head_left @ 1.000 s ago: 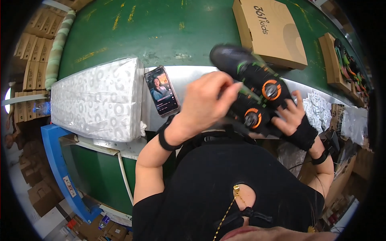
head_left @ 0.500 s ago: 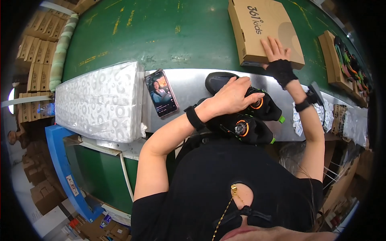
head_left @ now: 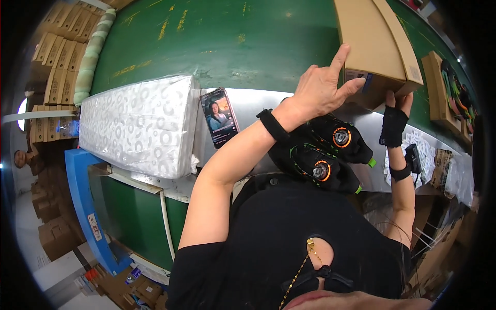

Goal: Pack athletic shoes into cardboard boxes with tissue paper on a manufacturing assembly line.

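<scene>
A brown cardboard shoe box (head_left: 374, 39) is at the far right, a plain face up and a labelled end toward me. My left hand (head_left: 323, 88) is open, index finger and thumb spread at the box's near left corner; I cannot tell how firmly it touches. My right hand (head_left: 397, 116), in a black fingerless glove, holds the box's near right corner from below, its fingertips partly hidden. Below my left hand, a pair of black shoes (head_left: 330, 150) with orange-ringed dials and green tabs lies on the metal strip, partly covered by my left wrist.
A plastic-wrapped stack of patterned white paper (head_left: 137, 126) lies left, beside a phone (head_left: 220, 118) showing a video. White packets (head_left: 413, 155) lie right, near an open carton with colourful shoes (head_left: 449, 90). A green belt (head_left: 217, 41) runs behind. A blue frame (head_left: 82, 201) stands lower left.
The box has turned over, from its printed lid to a plain face. My left hand has left the shoes for the box; my right hand has moved from its top to its near corner.
</scene>
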A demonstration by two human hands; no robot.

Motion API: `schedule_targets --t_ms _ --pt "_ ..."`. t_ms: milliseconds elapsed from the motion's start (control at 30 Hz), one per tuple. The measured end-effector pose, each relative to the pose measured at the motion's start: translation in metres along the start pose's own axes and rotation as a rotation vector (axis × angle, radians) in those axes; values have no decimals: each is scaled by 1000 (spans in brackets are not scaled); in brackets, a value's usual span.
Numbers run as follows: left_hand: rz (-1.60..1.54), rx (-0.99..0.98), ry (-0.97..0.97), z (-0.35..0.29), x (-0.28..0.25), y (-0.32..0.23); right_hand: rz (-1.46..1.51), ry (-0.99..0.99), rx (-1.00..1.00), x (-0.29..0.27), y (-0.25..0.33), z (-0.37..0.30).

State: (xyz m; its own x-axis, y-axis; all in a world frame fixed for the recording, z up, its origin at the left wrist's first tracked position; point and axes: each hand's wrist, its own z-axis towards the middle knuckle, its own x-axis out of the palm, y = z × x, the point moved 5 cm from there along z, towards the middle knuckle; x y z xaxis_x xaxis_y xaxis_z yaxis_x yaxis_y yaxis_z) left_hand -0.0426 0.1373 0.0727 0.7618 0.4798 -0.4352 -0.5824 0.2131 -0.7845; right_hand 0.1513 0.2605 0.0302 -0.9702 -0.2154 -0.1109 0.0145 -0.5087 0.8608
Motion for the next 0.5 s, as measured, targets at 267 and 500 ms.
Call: schedule_targets --t_ms 267,500 --pt "232 -272 231 -3 -36 7 -185 87 37 16 27 -2" --pt "145 46 73 -17 -6 1 -668 439 -489 58 58 -18"
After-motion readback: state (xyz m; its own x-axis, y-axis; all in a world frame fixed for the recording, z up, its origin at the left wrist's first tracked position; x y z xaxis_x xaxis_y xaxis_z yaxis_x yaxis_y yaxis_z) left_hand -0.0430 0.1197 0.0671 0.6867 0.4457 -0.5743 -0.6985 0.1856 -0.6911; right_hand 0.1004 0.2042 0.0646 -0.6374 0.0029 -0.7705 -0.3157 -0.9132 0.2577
